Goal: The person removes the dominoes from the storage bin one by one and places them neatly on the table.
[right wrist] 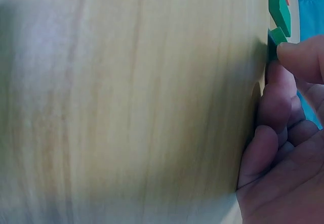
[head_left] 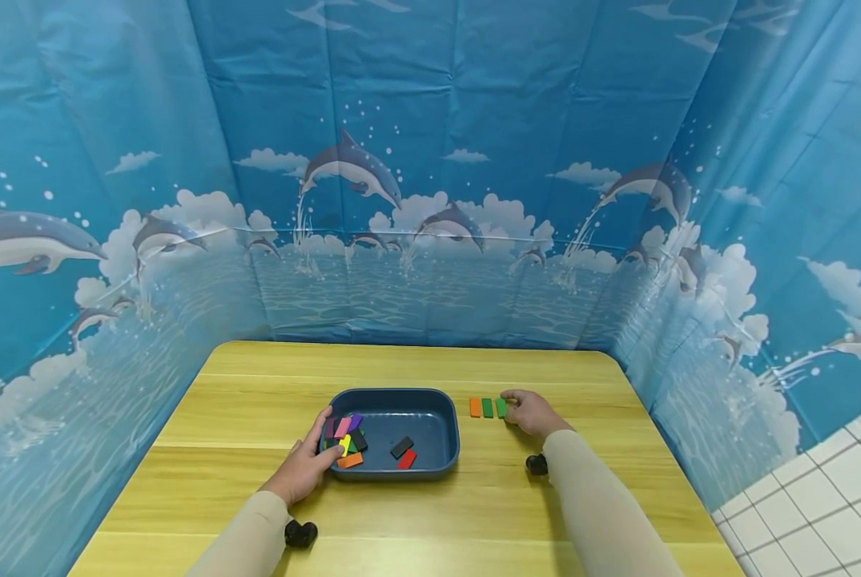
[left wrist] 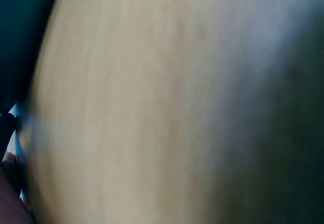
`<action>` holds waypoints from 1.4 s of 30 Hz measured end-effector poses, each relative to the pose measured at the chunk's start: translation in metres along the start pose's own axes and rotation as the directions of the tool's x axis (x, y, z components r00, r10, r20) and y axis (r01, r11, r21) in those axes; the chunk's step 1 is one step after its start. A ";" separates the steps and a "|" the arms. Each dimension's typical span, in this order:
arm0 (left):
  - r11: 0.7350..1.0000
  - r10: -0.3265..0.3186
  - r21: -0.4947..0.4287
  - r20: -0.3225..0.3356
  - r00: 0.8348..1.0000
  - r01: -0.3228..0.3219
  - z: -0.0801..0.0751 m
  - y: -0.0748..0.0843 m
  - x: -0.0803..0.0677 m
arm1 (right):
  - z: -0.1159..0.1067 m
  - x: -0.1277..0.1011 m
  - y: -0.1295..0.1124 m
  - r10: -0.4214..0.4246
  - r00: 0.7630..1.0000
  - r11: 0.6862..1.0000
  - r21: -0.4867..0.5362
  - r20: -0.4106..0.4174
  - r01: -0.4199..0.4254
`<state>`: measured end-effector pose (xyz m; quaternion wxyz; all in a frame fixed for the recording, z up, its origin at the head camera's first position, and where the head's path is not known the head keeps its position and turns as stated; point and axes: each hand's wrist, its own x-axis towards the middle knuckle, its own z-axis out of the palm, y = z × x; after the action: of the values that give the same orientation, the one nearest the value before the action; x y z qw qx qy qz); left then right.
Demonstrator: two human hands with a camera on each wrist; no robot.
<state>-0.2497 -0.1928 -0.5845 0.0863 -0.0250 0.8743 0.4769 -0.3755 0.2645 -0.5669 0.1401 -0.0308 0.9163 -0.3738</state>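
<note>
Pinching green block (head_left: pixel 501 407) in right hand (head_left: pixel 533 413) fingers, left hand (head_left: pixel 306 466) curled gripping tray (head_left: pixel 430 465) rim

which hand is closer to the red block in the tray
Left. The left hand grips the near-left rim of the blue tray, a short way left of the red block. The right hand is outside the tray, at the green block.

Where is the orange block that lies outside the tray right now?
In the head view the orange block lies on the table, just right of the blue tray, leftmost in a row with two green blocks.
</note>
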 end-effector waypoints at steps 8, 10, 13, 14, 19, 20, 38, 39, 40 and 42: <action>1.000 -0.002 0.011 -0.013 1.000 0.003 0.000 -0.003 0.001 | 0.001 0.001 0.000 0.000 1.000 1.000 -0.030 -0.008 0.000; 1.000 0.000 0.013 -0.014 1.000 0.000 0.001 -0.004 0.002 | 0.001 0.000 -0.002 0.002 1.000 1.000 -0.028 -0.006 -0.002; 1.000 0.003 0.010 -0.009 1.000 -0.003 0.001 -0.003 0.001 | 0.000 -0.001 -0.003 0.000 1.000 1.000 -0.028 -0.002 0.000; 1.000 0.005 0.009 -0.005 1.000 -0.005 0.000 -0.003 0.001 | 0.000 -0.001 -0.003 0.001 1.000 1.000 -0.028 -0.002 -0.001; 1.000 0.007 0.006 0.005 1.000 -0.007 -0.001 -0.001 0.000 | 0.001 0.000 -0.001 -0.001 1.000 0.999 -0.048 -0.012 0.000; 1.000 0.008 0.005 0.007 1.000 -0.008 -0.001 -0.001 0.000 | 0.001 0.001 -0.001 -0.002 1.000 0.999 -0.054 -0.013 0.002; 1.000 0.004 0.002 0.015 1.000 -0.004 -0.001 0.002 -0.001 | 0.004 0.006 0.001 -0.001 1.000 0.998 -0.068 -0.028 -0.001; 1.000 0.004 0.004 0.013 1.000 -0.004 -0.001 0.001 -0.001 | 0.004 0.006 0.001 0.002 1.000 0.998 -0.066 -0.028 -0.004; 1.000 0.002 0.004 0.013 1.000 -0.002 -0.002 0.001 -0.002 | 0.004 0.006 0.001 0.006 1.000 0.998 -0.061 -0.027 -0.008; 1.000 -0.001 0.001 0.011 1.000 0.001 -0.002 0.000 -0.002 | 0.004 0.006 0.002 0.009 1.000 0.998 -0.060 -0.026 -0.010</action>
<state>-0.2475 -0.1941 -0.5831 0.0914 -0.0225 0.8742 0.4764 -0.3802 0.2621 -0.5731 0.1290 -0.0258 0.9290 -0.3460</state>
